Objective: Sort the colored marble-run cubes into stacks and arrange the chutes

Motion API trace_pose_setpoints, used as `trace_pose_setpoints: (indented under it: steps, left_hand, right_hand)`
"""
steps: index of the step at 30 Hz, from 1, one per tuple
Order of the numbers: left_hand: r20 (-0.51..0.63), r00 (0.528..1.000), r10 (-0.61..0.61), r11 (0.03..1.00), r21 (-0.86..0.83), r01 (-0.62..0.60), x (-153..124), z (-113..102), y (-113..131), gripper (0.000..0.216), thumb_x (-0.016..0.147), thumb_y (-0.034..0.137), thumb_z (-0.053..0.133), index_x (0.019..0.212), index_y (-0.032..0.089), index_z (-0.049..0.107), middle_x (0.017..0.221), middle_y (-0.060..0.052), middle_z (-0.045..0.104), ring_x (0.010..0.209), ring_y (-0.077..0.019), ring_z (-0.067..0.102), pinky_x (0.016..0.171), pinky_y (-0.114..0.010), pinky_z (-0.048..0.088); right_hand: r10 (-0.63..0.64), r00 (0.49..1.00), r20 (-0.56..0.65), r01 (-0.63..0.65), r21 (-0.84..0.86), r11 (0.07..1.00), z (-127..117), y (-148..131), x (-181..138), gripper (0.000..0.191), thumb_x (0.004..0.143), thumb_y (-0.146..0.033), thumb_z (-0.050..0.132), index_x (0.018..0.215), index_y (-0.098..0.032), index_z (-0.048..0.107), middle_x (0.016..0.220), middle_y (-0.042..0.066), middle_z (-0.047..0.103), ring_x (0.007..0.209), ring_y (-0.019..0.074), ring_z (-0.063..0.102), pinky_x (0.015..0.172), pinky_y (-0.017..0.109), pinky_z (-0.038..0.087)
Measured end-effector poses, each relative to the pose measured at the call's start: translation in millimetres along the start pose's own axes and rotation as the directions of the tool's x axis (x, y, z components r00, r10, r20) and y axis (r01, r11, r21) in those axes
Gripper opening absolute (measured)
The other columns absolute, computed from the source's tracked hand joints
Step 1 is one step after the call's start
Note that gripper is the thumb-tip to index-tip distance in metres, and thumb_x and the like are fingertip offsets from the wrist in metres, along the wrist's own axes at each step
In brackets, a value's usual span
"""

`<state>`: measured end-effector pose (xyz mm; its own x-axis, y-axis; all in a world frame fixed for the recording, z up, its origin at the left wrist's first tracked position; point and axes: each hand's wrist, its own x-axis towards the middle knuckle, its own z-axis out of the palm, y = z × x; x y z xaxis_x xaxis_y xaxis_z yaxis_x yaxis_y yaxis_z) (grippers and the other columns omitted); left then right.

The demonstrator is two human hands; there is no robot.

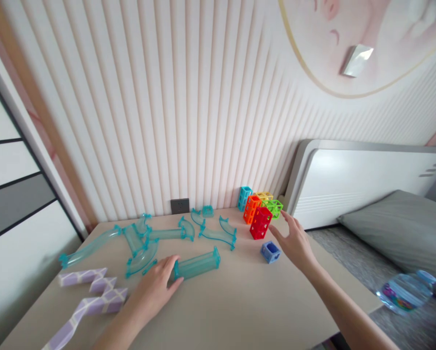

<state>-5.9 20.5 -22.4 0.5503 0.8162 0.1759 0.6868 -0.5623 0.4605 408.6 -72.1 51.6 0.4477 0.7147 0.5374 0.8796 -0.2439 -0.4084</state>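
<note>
My left hand [159,281] is at the left end of a straight, see-through teal track piece [198,265]. Thumb and index finger sit on either side of that end, while the piece lies on the table. On the right, my right hand [296,239] reaches over the table with fingers apart. Its fingertips are close to a green lattice block [275,208], its thumb near a stacked red block [261,223]. Orange blocks [252,210], yellow blocks [264,196] and light-blue blocks [244,198] stand behind. A single blue block [270,252] lies nearer, left of my right wrist.
Curved and straight teal track pieces [133,239] are spread over the table's [235,306] left and back. A purple-and-white folding snake toy [97,304] lies front left. A ribbed wall [159,121] with a black socket [180,206] stands behind; a bottle [407,291] lies on the bed.
</note>
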Motion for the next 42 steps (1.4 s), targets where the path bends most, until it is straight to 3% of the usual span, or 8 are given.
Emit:
trace_pose_setpoints:
  steps: [8,12,16,24,31,34,38,42]
  left_hand:
    - [0.065,0.998,-0.023,0.997,0.070,0.019,1.3,-4.8,4.4,0.041,0.089,0.027,0.052,0.129,0.019,0.054,0.131,-0.013,0.066,0.120,-0.0260,0.064,0.104,-0.040,0.048]
    - [0.046,0.999,-0.007,0.998,0.066,0.004,-0.2,-3.5,2.8,0.040,0.089,0.027,0.054,0.129,0.022,0.054,0.130,-0.011,0.066,0.120,-0.0257,0.064,0.104,-0.040,0.049]
    - [0.044,0.999,-0.010,0.998,0.068,0.007,-1.0,-1.7,2.3,0.041,0.088,0.024,0.055,0.129,0.020,0.054,0.131,-0.012,0.066,0.120,-0.0266,0.064,0.105,-0.042,0.048]
    - [0.045,0.999,-0.020,0.998,0.059,0.017,-0.6,-3.5,3.9,0.042,0.088,0.027,0.056,0.130,0.021,0.056,0.130,-0.011,0.066,0.119,-0.0259,0.064,0.105,-0.040,0.048]
    - [0.085,0.995,-0.043,0.997,0.069,0.037,-0.4,-6.0,6.6,0.044,0.089,0.024,0.054,0.132,0.017,0.055,0.134,-0.014,0.064,0.122,-0.0271,0.062,0.105,-0.040,0.048]
    - [0.058,0.998,-0.017,0.999,0.045,0.014,-0.5,-4.2,5.6,0.044,0.088,0.023,0.056,0.132,0.019,0.055,0.131,-0.013,0.066,0.119,-0.0268,0.064,0.103,-0.040,0.049]
    - [0.014,1.000,0.017,1.000,0.020,-0.017,-0.4,-2.2,2.9,0.041,0.087,0.023,0.057,0.128,0.020,0.056,0.127,-0.012,0.068,0.116,-0.0271,0.066,0.101,-0.040,0.051]
    - [0.016,1.000,0.003,0.999,0.035,-0.003,0.6,-2.5,2.3,0.040,0.087,0.024,0.057,0.127,0.020,0.056,0.127,-0.012,0.068,0.116,-0.0271,0.066,0.100,-0.040,0.052]
  right_hand:
    - [0.087,0.910,0.405,0.036,-0.286,0.957,9.5,-51.7,136.7,0.054,0.088,-0.052,0.061,0.129,-0.017,0.061,0.118,0.016,0.071,0.106,0.0320,0.067,0.080,0.037,0.051]
    - [0.136,0.856,0.499,0.060,-0.357,0.932,32.6,-62.3,150.5,0.052,0.082,-0.044,0.074,0.124,-0.015,0.064,0.116,0.017,0.070,0.103,0.0319,0.068,0.078,0.039,0.053]
    - [0.172,0.825,0.538,0.083,-0.417,0.905,42.8,-63.3,151.0,0.037,0.094,-0.036,0.066,0.125,-0.017,0.060,0.123,0.011,0.065,0.104,0.0248,0.066,0.086,0.044,0.056]
    - [0.164,0.826,0.539,0.088,-0.410,0.908,44.8,-62.5,157.4,0.039,0.093,-0.037,0.066,0.126,-0.017,0.060,0.121,0.012,0.066,0.105,0.0265,0.066,0.086,0.043,0.055]
    - [0.029,0.968,0.251,0.046,-0.286,0.957,-1.1,-43.6,91.3,0.056,0.101,-0.052,0.033,0.146,-0.020,0.040,0.136,0.015,0.059,0.124,0.0298,0.056,0.097,0.041,0.045]
    - [0.081,0.997,0.000,-0.080,-0.093,0.992,2.6,-11.6,31.4,0.066,0.092,-0.063,0.045,0.142,-0.021,0.042,0.123,0.012,0.066,0.112,0.0301,0.063,0.093,0.042,0.048]
    - [0.184,0.976,0.113,-0.178,-0.060,0.982,23.8,10.6,-14.4,0.080,0.084,-0.066,0.052,0.148,-0.020,0.035,0.123,0.012,0.065,0.112,0.0313,0.063,0.091,0.044,0.048]
    - [0.251,0.940,0.232,-0.247,-0.048,0.968,31.1,-1.8,-4.6,0.075,0.082,-0.062,0.056,0.142,-0.021,0.039,0.120,0.011,0.067,0.109,0.0300,0.065,0.088,0.041,0.049]
